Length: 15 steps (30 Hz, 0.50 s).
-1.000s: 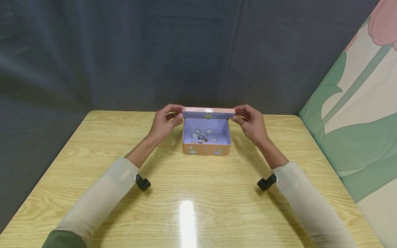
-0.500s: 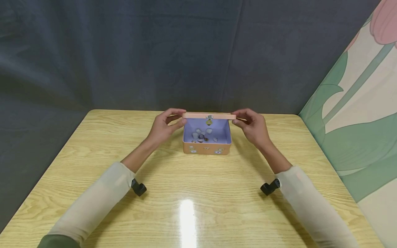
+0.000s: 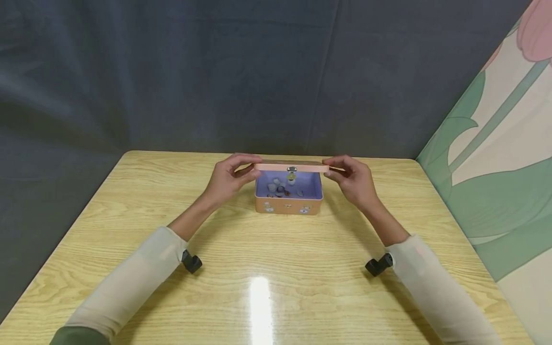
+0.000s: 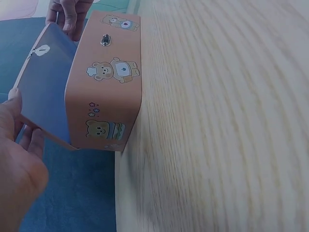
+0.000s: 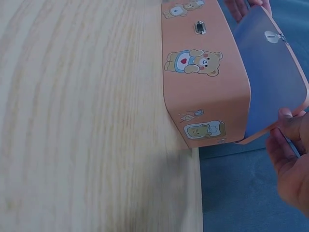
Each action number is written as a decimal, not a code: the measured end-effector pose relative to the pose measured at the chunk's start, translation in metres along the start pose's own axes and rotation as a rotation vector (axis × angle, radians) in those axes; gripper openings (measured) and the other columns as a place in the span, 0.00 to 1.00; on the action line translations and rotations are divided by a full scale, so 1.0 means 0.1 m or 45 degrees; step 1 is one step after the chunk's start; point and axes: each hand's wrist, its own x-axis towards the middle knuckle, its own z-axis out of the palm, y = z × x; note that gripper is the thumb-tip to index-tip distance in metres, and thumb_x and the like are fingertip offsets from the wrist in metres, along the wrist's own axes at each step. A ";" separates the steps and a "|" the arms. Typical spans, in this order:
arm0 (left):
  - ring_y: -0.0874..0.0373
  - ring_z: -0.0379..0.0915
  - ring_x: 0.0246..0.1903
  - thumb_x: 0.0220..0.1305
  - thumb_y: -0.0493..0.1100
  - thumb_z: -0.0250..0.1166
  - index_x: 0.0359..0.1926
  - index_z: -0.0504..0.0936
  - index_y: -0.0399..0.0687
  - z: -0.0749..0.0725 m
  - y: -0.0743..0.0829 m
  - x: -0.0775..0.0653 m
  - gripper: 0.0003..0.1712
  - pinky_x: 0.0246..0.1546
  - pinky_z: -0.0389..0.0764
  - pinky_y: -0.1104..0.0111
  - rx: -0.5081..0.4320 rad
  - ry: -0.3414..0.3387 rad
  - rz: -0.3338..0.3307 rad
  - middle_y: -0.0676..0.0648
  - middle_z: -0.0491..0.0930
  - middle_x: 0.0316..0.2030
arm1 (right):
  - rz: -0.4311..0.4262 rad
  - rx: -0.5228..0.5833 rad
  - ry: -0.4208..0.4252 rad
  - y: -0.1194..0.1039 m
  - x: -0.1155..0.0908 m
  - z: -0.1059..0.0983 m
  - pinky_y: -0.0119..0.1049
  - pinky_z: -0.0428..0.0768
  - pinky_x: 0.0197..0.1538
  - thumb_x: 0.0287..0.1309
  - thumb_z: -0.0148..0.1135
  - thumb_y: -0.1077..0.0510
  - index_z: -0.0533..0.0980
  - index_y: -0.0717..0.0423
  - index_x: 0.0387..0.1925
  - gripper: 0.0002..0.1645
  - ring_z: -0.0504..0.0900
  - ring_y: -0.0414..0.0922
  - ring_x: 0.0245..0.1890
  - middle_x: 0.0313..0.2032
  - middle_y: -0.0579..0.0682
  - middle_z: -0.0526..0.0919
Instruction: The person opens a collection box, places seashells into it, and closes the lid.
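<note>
An orange tin box [image 3: 288,206] with bear pictures and a purple inside stands near the table's far edge. Its hinged lid [image 3: 276,167] is partly raised, tilted over the back of the box, with a metal clasp [image 3: 292,169] at the front. My left hand [image 3: 230,178] pinches the lid's left front corner between thumb and fingers. At the opposite corner my right hand [image 3: 352,181] pinches it the same way. Inside lie several small shells or stones [image 3: 280,188], those at the back partly hidden under the lid. In the right wrist view the lid [image 5: 275,72] slants away from the box.
The box stands on a pale wood-grain table [image 3: 284,258]. Behind it hangs a dark blue-grey cloth [image 3: 224,76], close to the table's far edge. A floral panel [image 3: 509,158] borders the right side. Both wrists carry small black camera mounts [image 3: 191,261].
The lid has swung forward and down, held by both hands, so its top now shows and more of the inside is covered. The box has stayed in place.
</note>
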 end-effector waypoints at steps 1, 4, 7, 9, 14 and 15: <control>0.67 0.84 0.61 0.75 0.28 0.73 0.63 0.88 0.30 0.00 0.01 0.00 0.18 0.72 0.86 0.66 0.001 -0.005 0.002 0.32 0.84 0.63 | 0.003 -0.009 -0.001 0.00 -0.01 0.00 0.16 0.88 0.54 0.70 0.71 0.76 0.86 0.73 0.55 0.14 0.86 0.21 0.49 0.58 0.72 0.89; 0.67 0.85 0.60 0.75 0.28 0.73 0.61 0.88 0.30 -0.01 0.01 -0.02 0.17 0.71 0.87 0.67 0.005 -0.012 -0.003 0.35 0.85 0.62 | 0.018 -0.027 -0.006 -0.01 -0.04 0.00 0.16 0.88 0.53 0.70 0.72 0.75 0.86 0.72 0.56 0.15 0.86 0.22 0.48 0.58 0.71 0.90; 0.66 0.85 0.61 0.73 0.27 0.73 0.59 0.89 0.29 0.00 0.02 -0.04 0.15 0.71 0.87 0.66 0.003 -0.016 -0.013 0.40 0.86 0.59 | 0.047 -0.057 -0.006 -0.01 -0.08 0.00 0.16 0.88 0.53 0.70 0.73 0.73 0.87 0.70 0.57 0.16 0.86 0.21 0.47 0.57 0.70 0.91; 0.65 0.84 0.62 0.73 0.27 0.73 0.58 0.89 0.29 0.00 0.02 -0.06 0.15 0.72 0.87 0.66 0.000 -0.022 -0.019 0.43 0.86 0.58 | 0.077 -0.076 -0.003 -0.01 -0.11 0.00 0.16 0.88 0.52 0.70 0.75 0.72 0.87 0.69 0.57 0.16 0.86 0.23 0.46 0.55 0.70 0.91; 0.62 0.83 0.67 0.73 0.26 0.73 0.57 0.90 0.30 0.01 0.00 -0.09 0.14 0.73 0.86 0.64 0.007 -0.034 -0.024 0.44 0.86 0.59 | 0.228 -0.075 -0.023 -0.05 -0.22 -0.03 0.20 0.89 0.49 0.71 0.77 0.64 0.87 0.64 0.58 0.17 0.87 0.28 0.44 0.51 0.59 0.91; 0.62 0.83 0.67 0.73 0.27 0.73 0.57 0.90 0.30 0.01 0.00 -0.09 0.14 0.73 0.86 0.64 0.009 -0.036 -0.024 0.43 0.86 0.59 | 0.266 -0.063 -0.037 -0.06 -0.25 -0.04 0.23 0.90 0.48 0.72 0.77 0.62 0.86 0.63 0.58 0.17 0.87 0.31 0.43 0.49 0.55 0.91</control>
